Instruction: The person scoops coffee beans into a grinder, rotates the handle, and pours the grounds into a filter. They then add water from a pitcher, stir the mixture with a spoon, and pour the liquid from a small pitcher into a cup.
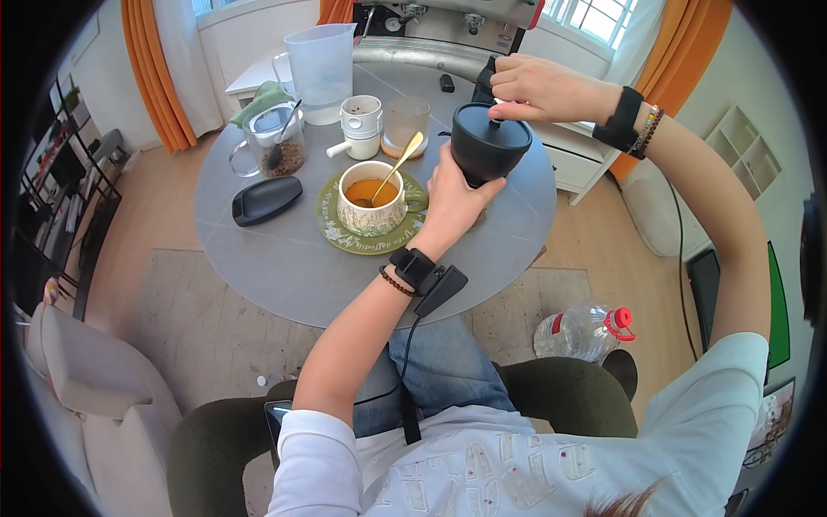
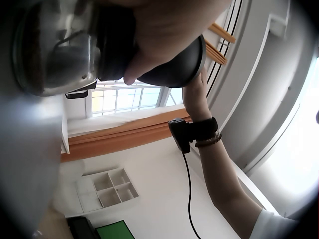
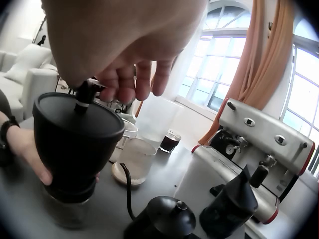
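Note:
A black hand coffee grinder (image 1: 488, 145) with a wide, lidded top stands at the table's right side. My left hand (image 1: 458, 205) grips its narrow neck, thumb wrapped round the front. Below the neck, its glass jar (image 2: 62, 55) shows in the left wrist view, with dark contents. Over the lid, my right hand (image 1: 544, 90) holds the crank at the top, fingers curled. In the right wrist view the short crank shaft (image 3: 85, 97) rises from the lid into the palm; most of the crank is hidden by the hand.
Left of the grinder, a cup (image 1: 372, 221) of amber drink with a gold spoon sits on a green saucer (image 1: 332, 237). Behind are a glass tumbler (image 1: 405, 121), white pot (image 1: 360, 121), plastic pitcher (image 1: 319, 69) and glass jar (image 1: 280, 142). A black kettle (image 3: 162, 219) stands close by the grinder.

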`<state>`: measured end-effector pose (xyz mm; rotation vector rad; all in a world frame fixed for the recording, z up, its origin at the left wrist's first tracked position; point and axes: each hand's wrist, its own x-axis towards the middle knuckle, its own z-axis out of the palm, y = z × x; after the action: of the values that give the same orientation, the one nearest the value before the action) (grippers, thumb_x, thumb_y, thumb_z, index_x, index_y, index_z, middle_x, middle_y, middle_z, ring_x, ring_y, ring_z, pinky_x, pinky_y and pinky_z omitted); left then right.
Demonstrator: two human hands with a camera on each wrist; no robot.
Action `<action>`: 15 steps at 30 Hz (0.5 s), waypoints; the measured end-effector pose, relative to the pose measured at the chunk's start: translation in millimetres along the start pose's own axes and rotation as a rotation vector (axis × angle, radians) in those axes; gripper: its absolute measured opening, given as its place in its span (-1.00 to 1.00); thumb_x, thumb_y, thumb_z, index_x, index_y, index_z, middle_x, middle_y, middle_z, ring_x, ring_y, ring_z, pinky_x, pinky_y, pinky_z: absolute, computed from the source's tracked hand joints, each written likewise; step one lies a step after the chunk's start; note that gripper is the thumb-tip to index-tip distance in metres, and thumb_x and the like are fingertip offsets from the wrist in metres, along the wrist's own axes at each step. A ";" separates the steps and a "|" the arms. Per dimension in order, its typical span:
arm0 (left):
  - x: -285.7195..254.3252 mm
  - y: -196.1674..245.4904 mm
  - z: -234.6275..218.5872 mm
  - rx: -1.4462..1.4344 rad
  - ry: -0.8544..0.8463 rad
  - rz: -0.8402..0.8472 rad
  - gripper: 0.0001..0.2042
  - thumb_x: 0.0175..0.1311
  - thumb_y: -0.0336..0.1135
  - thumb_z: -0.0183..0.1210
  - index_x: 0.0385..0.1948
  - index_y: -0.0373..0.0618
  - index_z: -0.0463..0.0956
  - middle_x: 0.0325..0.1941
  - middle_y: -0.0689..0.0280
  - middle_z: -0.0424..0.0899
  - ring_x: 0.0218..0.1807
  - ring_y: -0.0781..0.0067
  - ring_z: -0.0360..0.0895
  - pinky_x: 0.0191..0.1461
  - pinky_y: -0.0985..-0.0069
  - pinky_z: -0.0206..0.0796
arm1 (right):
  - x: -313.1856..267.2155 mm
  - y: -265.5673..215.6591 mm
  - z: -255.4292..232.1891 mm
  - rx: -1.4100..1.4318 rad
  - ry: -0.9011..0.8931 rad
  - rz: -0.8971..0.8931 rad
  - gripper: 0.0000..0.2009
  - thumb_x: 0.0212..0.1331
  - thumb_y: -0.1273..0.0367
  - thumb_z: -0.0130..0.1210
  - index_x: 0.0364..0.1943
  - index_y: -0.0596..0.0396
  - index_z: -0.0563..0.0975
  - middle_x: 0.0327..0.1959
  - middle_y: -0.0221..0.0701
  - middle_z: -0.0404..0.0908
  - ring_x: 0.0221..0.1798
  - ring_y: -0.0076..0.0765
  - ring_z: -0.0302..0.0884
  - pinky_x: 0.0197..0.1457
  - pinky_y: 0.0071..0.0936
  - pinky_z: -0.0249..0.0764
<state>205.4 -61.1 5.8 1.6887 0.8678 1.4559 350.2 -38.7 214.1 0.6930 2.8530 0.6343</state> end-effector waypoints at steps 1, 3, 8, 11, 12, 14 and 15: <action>-0.1 1.2 -1.3 -0.009 -0.009 -0.011 -0.20 -0.06 -0.19 0.46 0.20 -0.26 0.15 0.03 -0.06 0.51 0.12 -0.11 0.45 0.22 0.10 0.20 | -1.9 -2.4 6.1 0.004 0.035 0.037 -0.47 0.42 0.05 -0.14 -0.60 0.17 0.46 -0.51 -0.33 0.45 -0.24 -0.19 0.38 -0.01 -0.32 0.37; 0.6 3.7 -0.7 0.008 0.005 -0.022 -0.19 -0.06 -0.19 0.46 0.20 -0.26 0.15 0.04 -0.06 0.51 0.12 -0.11 0.44 0.23 0.09 0.20 | -1.7 -4.5 8.7 -0.048 0.032 0.094 -0.43 0.43 0.04 -0.16 -0.67 0.16 0.47 -0.61 -0.32 0.47 -0.36 -0.16 0.41 -0.07 -0.34 0.39; -2.1 5.0 5.6 0.091 0.062 -0.008 -0.21 -0.06 -0.20 0.46 0.18 -0.27 0.16 0.03 -0.06 0.52 0.11 -0.12 0.46 0.19 0.09 0.25 | 0.0 -36.7 4.6 -0.222 -0.111 0.428 -0.31 0.43 -0.04 -0.22 -0.79 0.16 0.47 -0.77 -0.25 0.48 -0.63 -0.05 0.44 -0.34 -0.34 0.45; 1.2 2.7 2.6 -0.006 -0.004 -0.029 -0.23 -0.05 -0.21 0.46 0.17 -0.27 0.17 0.03 -0.06 0.52 0.10 -0.12 0.47 0.18 0.10 0.27 | 2.1 -50.9 -2.1 -0.169 -0.087 0.579 -0.27 0.43 -0.07 -0.25 -0.80 0.19 0.49 -0.79 -0.23 0.46 -0.66 -0.03 0.49 -0.46 -0.30 0.46; 2.2 2.1 3.5 -0.020 -0.006 -0.022 -0.23 -0.05 -0.20 0.46 0.16 -0.26 0.16 0.03 -0.07 0.51 0.10 -0.12 0.48 0.17 0.10 0.28 | 1.9 -52.0 -2.6 -0.174 -0.071 0.573 -0.27 0.43 -0.07 -0.26 -0.79 0.19 0.49 -0.79 -0.22 0.45 -0.66 -0.02 0.49 -0.44 -0.28 0.47; 2.6 1.3 2.0 -0.042 -0.010 -0.009 -0.23 -0.05 -0.20 0.46 0.16 -0.26 0.16 0.03 -0.07 0.51 0.09 -0.12 0.48 0.16 0.11 0.29 | 3.2 -54.1 -2.1 -0.178 -0.035 0.559 -0.26 0.43 -0.07 -0.26 -0.79 0.21 0.49 -0.80 -0.20 0.44 -0.65 -0.01 0.47 -0.41 -0.26 0.49; 1.7 1.4 1.6 -0.016 0.001 -0.010 -0.23 -0.05 -0.20 0.46 0.16 -0.25 0.16 0.03 -0.07 0.51 0.09 -0.12 0.48 0.16 0.11 0.30 | 4.4 -51.6 -2.7 -0.116 -0.076 0.558 -0.28 0.43 -0.07 -0.26 -0.76 0.21 0.50 -0.78 -0.19 0.44 -0.64 0.00 0.47 -0.40 -0.24 0.48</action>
<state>207.3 -60.4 7.7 1.6696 0.8620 1.4529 324.7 -79.2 194.2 1.4727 2.5196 0.8083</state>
